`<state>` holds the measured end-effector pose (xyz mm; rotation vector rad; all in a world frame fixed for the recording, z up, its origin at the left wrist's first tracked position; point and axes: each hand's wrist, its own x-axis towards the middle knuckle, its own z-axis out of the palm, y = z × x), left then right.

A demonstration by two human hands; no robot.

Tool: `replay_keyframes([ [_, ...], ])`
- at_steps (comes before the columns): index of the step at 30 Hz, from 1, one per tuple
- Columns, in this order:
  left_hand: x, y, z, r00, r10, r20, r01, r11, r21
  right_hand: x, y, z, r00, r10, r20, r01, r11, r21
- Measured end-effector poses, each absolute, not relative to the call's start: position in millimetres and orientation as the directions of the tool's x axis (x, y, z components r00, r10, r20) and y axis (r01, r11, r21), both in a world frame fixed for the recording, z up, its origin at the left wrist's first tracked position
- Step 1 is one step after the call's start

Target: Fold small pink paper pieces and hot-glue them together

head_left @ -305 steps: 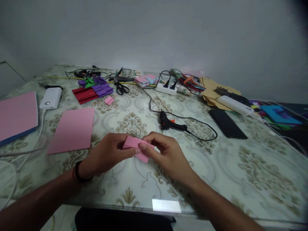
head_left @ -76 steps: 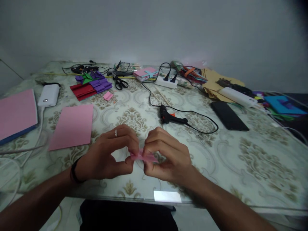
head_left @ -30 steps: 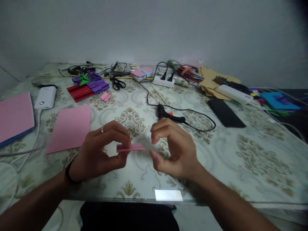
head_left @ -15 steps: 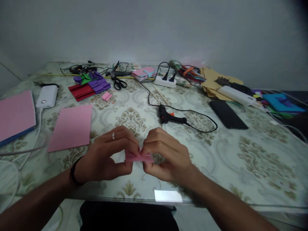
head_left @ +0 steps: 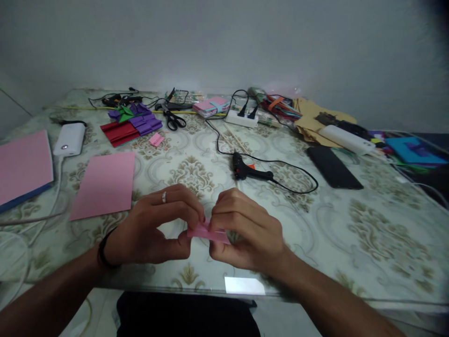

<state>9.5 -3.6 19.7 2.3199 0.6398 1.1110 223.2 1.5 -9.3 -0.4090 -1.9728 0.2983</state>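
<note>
Nearby, past right hand point(head_left: 248, 228) pinching pink paper point(head_left: 200, 230): glue gun point(head_left: 242, 170), black phone point(head_left: 334, 167).

Through the head camera I see a black rectangular phone point(head_left: 334, 167) right of a black corded glue gun point(head_left: 240, 167), and black-handled scissors point(head_left: 169, 115) left of a white plastic power strip point(head_left: 240, 121).

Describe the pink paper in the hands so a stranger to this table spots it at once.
Over the patterned table, by its near edge, the left hand and right hand almost meet. Between them is the pink paper, a small folded strip. Unlike the pink sheet and pink scrap lying on the table, it is held.
</note>
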Motion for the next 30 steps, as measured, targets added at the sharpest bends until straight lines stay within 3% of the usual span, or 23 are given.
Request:
replay_keyframes([
  [11,10,-2,23,0.606,0.5,0.619,0.228,-0.855,0.467,229,4,-11,-0.374,0.334,0.865,0.158,0.942,-0.295],
  [19,10,-4,20,0.542,0.474,0.694,0.259,-0.88,0.399,229,0,-16,-0.355,0.318,0.879,0.191,0.945,-0.264],
  [27,14,-5,17,0.58,0.485,0.654,0.28,-0.873,0.399,224,1,-14,-0.388,0.383,0.839,0.161,0.924,-0.347],
  [30,16,-5,16,0.581,0.513,0.631,0.294,-0.856,0.425,223,2,-10,-0.412,0.457,0.789,0.146,0.887,-0.438],
])
